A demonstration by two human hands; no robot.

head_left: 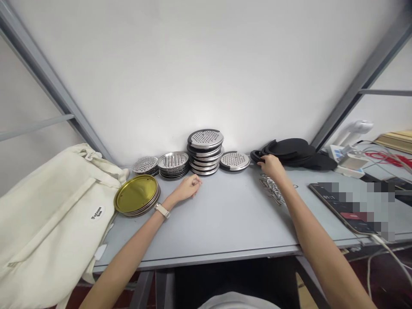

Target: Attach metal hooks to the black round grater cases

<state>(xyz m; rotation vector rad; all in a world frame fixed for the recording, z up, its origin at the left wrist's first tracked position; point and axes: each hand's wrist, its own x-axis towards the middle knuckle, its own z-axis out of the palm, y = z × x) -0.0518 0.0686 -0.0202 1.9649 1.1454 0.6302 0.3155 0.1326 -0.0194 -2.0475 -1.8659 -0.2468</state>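
Observation:
My left hand [189, 187] rests over the grey tabletop in front of the stacks, its fingers curled in, with nothing visible in them. My right hand [272, 166] reaches to the back right, its fingers closed on the near edge of a black curved piece [255, 155] beside a pile of black round pieces [289, 150]; the fingertips are partly hidden. A tall stack of round metal graters with black rims [206, 139] stands at the back centre. One more rimmed grater [235, 160] lies flat to its right. Leftward are perforated metal discs [174, 161] and coarser-holed discs [145, 165].
Gold-coloured round plates [137, 194] are stacked at left, against a cream bag [58, 214]. Small metal wire pieces [272, 189] lie under my right wrist. A phone [341, 208] with a cable lies at right, near a power strip [349, 165]. Grey frame posts flank the table.

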